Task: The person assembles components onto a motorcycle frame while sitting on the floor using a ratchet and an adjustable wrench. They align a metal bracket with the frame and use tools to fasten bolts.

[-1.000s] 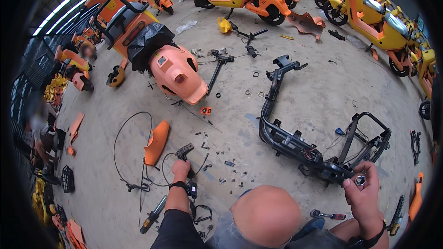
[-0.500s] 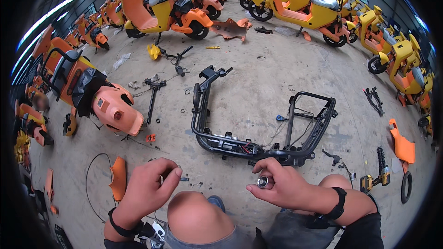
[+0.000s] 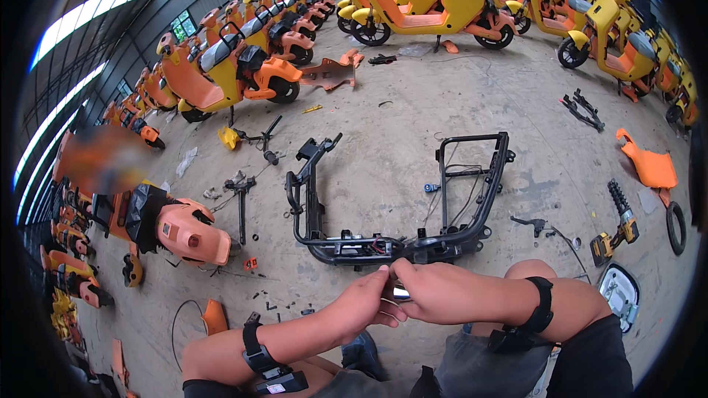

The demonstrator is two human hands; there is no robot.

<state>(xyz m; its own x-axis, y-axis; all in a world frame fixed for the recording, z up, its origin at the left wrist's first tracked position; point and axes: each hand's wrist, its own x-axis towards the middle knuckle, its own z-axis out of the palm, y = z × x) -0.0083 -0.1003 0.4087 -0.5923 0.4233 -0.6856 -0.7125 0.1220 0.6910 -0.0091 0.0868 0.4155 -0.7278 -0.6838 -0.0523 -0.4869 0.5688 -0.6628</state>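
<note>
My right hand (image 3: pixel 442 291) is closed around a small shiny metal cylinder (image 3: pixel 400 292), with only a bright edge showing between the fingers. My left hand (image 3: pixel 361 301) meets it from the left, its thumb against the right hand and its curled fingers around the cylinder's near side. How the left fingers grip it is partly hidden. Both hands are above my knees. Just beyond them a bare black scooter frame (image 3: pixel 435 250) lies on the concrete floor, wires running along its lower part.
An orange scooter rear (image 3: pixel 192 236) stands left, near a fork (image 3: pixel 241 210) and handlebar (image 3: pixel 265 136). On the right lie a brake lever (image 3: pixel 529 222), a yellow drill (image 3: pixel 605 245), an orange panel (image 3: pixel 649 162) and a black ring (image 3: pixel 675 228). Scooters (image 3: pixel 435 11) line the back.
My left hand has moved right and met my right hand at the cylinder; before, they were well apart. The cylinder is now mostly covered. The view has tilted and shifted.
</note>
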